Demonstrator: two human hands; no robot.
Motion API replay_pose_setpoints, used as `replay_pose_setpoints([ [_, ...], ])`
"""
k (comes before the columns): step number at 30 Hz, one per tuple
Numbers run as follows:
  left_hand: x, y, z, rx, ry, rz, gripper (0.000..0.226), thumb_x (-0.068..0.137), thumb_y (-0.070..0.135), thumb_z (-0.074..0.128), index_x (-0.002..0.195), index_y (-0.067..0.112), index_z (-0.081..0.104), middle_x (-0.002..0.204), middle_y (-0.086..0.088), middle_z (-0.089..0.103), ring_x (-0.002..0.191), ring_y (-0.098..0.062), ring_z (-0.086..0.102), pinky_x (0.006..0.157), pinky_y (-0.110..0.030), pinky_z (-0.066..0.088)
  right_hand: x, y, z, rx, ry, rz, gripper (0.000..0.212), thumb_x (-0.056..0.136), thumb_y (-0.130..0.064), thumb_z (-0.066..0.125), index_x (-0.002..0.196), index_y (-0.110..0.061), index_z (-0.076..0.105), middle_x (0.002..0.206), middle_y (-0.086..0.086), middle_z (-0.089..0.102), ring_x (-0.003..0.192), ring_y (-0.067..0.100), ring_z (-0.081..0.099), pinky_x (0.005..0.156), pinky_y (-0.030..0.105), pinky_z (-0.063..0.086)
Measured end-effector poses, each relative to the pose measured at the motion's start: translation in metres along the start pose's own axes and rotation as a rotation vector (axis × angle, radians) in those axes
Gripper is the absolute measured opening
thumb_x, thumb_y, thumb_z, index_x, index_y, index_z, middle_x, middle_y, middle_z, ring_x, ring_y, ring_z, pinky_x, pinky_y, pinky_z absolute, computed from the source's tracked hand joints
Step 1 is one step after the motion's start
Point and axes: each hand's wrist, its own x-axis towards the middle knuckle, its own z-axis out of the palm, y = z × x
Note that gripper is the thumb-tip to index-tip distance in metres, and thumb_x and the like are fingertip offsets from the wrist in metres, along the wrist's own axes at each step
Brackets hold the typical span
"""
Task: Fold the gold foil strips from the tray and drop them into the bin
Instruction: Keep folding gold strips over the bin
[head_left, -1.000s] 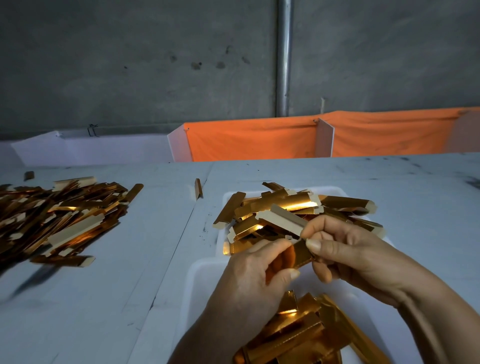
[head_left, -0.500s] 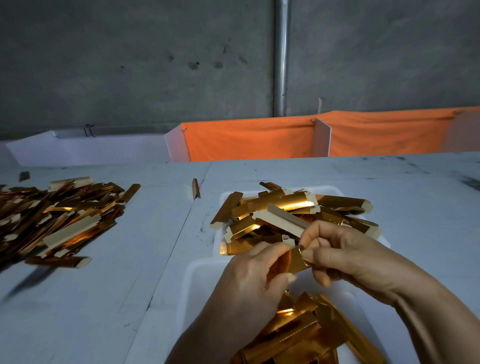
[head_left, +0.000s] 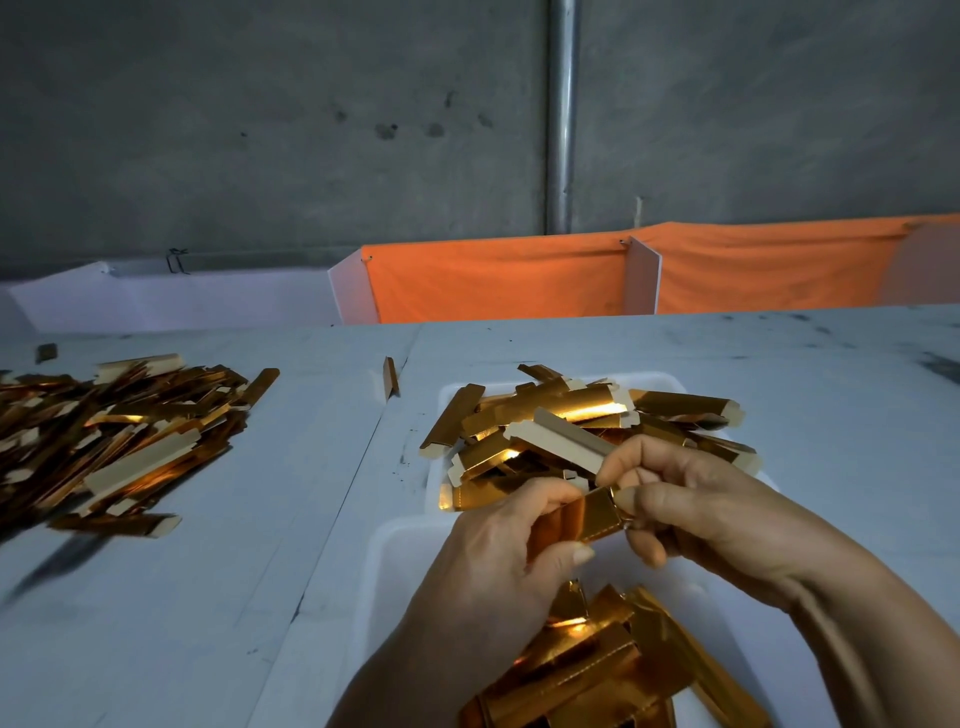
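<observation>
Left hand and right hand are both pinching one gold foil strip between them, creasing it above the bin; tray lying just beyond, within reach.

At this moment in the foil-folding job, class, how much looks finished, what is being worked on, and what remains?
Done: some folded pieces already lie in the near white bin. In hand: the left hand and right hand pinch one gold strip between them, mid-fold, above the bin. Left: a heap of strips still fills the tray beyond, and a larger pile lies on the table to the left.
</observation>
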Motion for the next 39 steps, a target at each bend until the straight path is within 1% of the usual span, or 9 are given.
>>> replay_pose_setpoints([
  [7, -0.0001, 0.0033, -0.0001, 0.036, 0.022, 0.000, 0.035, 0.092, 0.047, 0.050, 0.117, 0.058, 0.029, 0.096, 0.048, 0.026, 0.093, 0.014, 0.039, 0.076, -0.003, 0.038, -0.0003, -0.0012, 0.0036, -0.095, 0.033, -0.003, 0.018, 0.089, 0.005, 0.052, 0.097, -0.008, 0.061, 0.063, 0.012, 0.051, 0.048, 0.014, 0.052, 0.049, 0.018, 0.042],
  [11, 0.0004, -0.0014, 0.0037, 0.145, 0.090, 0.062, 0.042, 0.094, 0.044, 0.048, 0.133, 0.047, 0.034, 0.116, 0.033, 0.037, 0.104, 0.005, 0.037, 0.093, -0.014, 0.041, 0.0018, 0.0000, 0.0088, -0.202, 0.059, -0.017, 0.014, 0.089, 0.003, 0.057, 0.095, -0.009, 0.059, 0.062, 0.002, 0.054, 0.051, 0.014, 0.055, 0.055, 0.019, 0.046],
  [14, 0.0015, -0.0025, 0.0066, 0.186, 0.116, 0.105, 0.042, 0.095, 0.043, 0.046, 0.136, 0.044, 0.035, 0.130, 0.026, 0.042, 0.105, 0.007, 0.034, 0.096, -0.013, 0.037, 0.0009, -0.0007, 0.0089, -0.206, 0.060, -0.011, 0.010, 0.086, -0.004, 0.061, 0.093, -0.009, 0.058, 0.060, 0.000, 0.055, 0.051, 0.014, 0.056, 0.056, 0.018, 0.047],
  [19, 0.0003, 0.0017, 0.0057, 0.094, 0.130, 0.076, 0.037, 0.094, 0.041, 0.051, 0.126, 0.051, 0.035, 0.110, 0.039, 0.035, 0.103, 0.007, 0.037, 0.095, -0.016, 0.041, -0.0007, -0.0019, 0.0039, -0.104, 0.038, 0.007, 0.013, 0.088, 0.006, 0.056, 0.093, -0.006, 0.056, 0.055, 0.001, 0.051, 0.046, 0.012, 0.051, 0.048, 0.016, 0.042],
  [24, 0.0011, 0.0010, 0.0080, 0.181, 0.124, 0.106, 0.038, 0.096, 0.040, 0.048, 0.132, 0.044, 0.037, 0.116, 0.031, 0.036, 0.100, 0.009, 0.034, 0.090, -0.006, 0.031, 0.0008, 0.0013, 0.0071, -0.277, 0.043, -0.027, 0.015, 0.083, -0.001, 0.061, 0.092, -0.012, 0.056, 0.057, -0.004, 0.054, 0.053, 0.014, 0.056, 0.063, 0.023, 0.051],
  [28, -0.0005, 0.0002, 0.0055, 0.110, 0.154, 0.111, 0.034, 0.094, 0.038, 0.052, 0.125, 0.049, 0.043, 0.102, 0.040, 0.038, 0.091, 0.019, 0.040, 0.078, 0.002, 0.037, -0.0015, -0.0007, 0.0045, -0.048, 0.007, -0.034, 0.015, 0.079, -0.016, 0.063, 0.093, -0.011, 0.059, 0.060, 0.005, 0.056, 0.056, 0.018, 0.058, 0.058, 0.023, 0.048],
  [32, -0.0012, 0.0020, 0.0015, -0.021, 0.136, 0.094, 0.035, 0.089, 0.038, 0.060, 0.096, 0.065, 0.038, 0.093, 0.050, 0.043, 0.101, 0.030, 0.034, 0.070, 0.005, 0.038, -0.0015, -0.0003, 0.0018, 0.175, -0.076, -0.020, 0.019, 0.083, -0.019, 0.063, 0.100, -0.011, 0.066, 0.065, 0.007, 0.054, 0.055, 0.017, 0.058, 0.054, 0.023, 0.049],
  [35, -0.0014, 0.0012, 0.0002, -0.104, 0.124, 0.099, 0.031, 0.088, 0.039, 0.060, 0.098, 0.064, 0.043, 0.106, 0.045, 0.044, 0.106, 0.024, 0.037, 0.073, 0.003, 0.041, -0.0019, -0.0011, 0.0015, 0.246, -0.117, -0.035, 0.026, 0.078, -0.023, 0.067, 0.101, -0.013, 0.069, 0.063, 0.005, 0.052, 0.053, 0.015, 0.054, 0.053, 0.022, 0.047],
  [39, -0.0017, 0.0020, -0.0004, -0.240, 0.112, 0.092, 0.023, 0.084, 0.046, 0.058, 0.105, 0.055, 0.052, 0.103, 0.031, 0.057, 0.106, 0.010, 0.051, 0.079, -0.008, 0.048, -0.0002, -0.0019, 0.0040, 0.302, -0.125, -0.064, 0.031, 0.074, -0.032, 0.080, 0.097, -0.013, 0.070, 0.063, 0.003, 0.051, 0.051, 0.013, 0.053, 0.052, 0.021, 0.046],
])
